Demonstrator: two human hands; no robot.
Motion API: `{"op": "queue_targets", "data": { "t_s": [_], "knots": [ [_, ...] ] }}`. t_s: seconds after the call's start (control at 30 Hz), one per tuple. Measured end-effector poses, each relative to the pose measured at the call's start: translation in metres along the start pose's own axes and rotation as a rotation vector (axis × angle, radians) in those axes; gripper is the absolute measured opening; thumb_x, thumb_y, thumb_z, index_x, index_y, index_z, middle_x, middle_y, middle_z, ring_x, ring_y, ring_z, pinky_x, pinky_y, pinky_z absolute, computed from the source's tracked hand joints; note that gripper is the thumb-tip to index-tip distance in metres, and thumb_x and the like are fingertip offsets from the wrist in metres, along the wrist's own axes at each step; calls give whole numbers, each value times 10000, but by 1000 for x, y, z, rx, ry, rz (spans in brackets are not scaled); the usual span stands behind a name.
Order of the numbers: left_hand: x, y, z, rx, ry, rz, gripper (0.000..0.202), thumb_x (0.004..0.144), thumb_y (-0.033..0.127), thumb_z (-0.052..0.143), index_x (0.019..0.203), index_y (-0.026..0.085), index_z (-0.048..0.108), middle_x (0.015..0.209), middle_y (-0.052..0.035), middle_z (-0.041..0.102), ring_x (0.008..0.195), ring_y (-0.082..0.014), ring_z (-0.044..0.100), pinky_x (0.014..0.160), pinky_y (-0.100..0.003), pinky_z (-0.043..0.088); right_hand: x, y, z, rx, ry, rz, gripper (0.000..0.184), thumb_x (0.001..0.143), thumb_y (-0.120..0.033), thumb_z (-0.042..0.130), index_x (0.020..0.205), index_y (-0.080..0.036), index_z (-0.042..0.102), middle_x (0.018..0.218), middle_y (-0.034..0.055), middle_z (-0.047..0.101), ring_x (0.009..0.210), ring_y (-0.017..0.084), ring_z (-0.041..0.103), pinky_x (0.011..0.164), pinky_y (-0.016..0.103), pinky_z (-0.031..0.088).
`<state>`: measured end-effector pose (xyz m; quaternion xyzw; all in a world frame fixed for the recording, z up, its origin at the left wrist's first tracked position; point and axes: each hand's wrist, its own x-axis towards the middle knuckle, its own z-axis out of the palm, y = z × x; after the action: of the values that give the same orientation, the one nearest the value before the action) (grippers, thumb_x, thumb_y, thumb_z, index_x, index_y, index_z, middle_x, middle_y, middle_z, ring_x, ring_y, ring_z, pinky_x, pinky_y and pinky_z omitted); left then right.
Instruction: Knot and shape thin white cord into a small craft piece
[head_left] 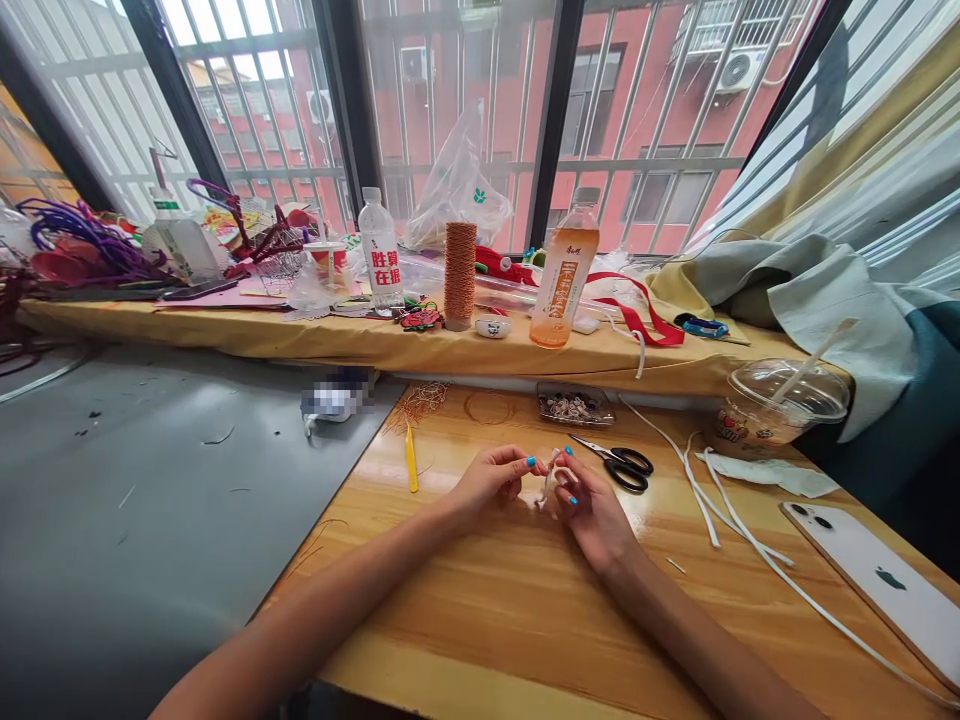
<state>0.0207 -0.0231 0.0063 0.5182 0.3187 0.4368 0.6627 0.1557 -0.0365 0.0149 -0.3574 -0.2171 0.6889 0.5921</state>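
Observation:
Over the wooden table (465,600), my left hand (499,480) and my right hand (592,505) meet with thumbs and fingertips pinched together. Between them is a small piece of white cord (546,490), bent and partly hidden by the fingers. A loop of it curls against my right hand, and one end hangs down. Black-handled scissors (628,468) lie just beyond my right hand, blades partly spread. Yellow tweezers (411,460) rest to the left of my left hand. A clear tray (546,415) of small white looped pieces stands beyond both hands.
Long white cords (701,500) run along the right side, near a phone (885,585) and a plastic cup (750,425). On the ledge stand a brown thread spool (460,275), a tea bottle (564,275) and a water bottle (381,255). A grey surface (165,520) adjoins at left.

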Motion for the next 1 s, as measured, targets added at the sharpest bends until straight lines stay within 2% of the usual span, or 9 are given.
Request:
{"op": "queue_targets", "data": {
  "t_s": [0.2,0.43,0.63,0.9,1.0],
  "knots": [
    [1,-2,3,162,8,-18,350,652,458,570,723,116,562,433,49,419,350,-53,347,350,-169,256,7,0,0,-61,17,-39,155,533,-214,699,622,-146,592,565,-39,533,415,12,383,308,112,266],
    [2,-3,5,197,51,1,338,672,451,535,733,119,542,402,56,407,330,-58,356,329,-157,280,15,1,-3,-64,-68,-94,179,568,-228,683,718,-151,625,489,-58,486,417,20,380,338,114,285],
    [5,-6,6,223,89,-12,327,680,454,511,741,134,533,374,62,397,310,-63,348,319,-159,275,20,-2,-6,-175,-112,-203,255,579,-234,686,823,-196,624,631,-42,561,435,22,367,322,123,250],
    [8,-11,5,314,156,-19,293,697,396,498,719,115,580,391,57,365,338,-57,329,335,-164,238,25,-8,-8,-350,-164,-245,150,585,-280,685,686,-173,655,636,-25,536,466,41,386,371,160,307],
    [8,-12,6,350,209,-21,260,732,353,460,717,119,574,403,52,381,352,-67,344,356,-172,264,26,-7,-8,-308,-139,-208,171,565,-265,699,701,-171,658,638,-28,549,469,35,394,368,145,320]
  ]
}}
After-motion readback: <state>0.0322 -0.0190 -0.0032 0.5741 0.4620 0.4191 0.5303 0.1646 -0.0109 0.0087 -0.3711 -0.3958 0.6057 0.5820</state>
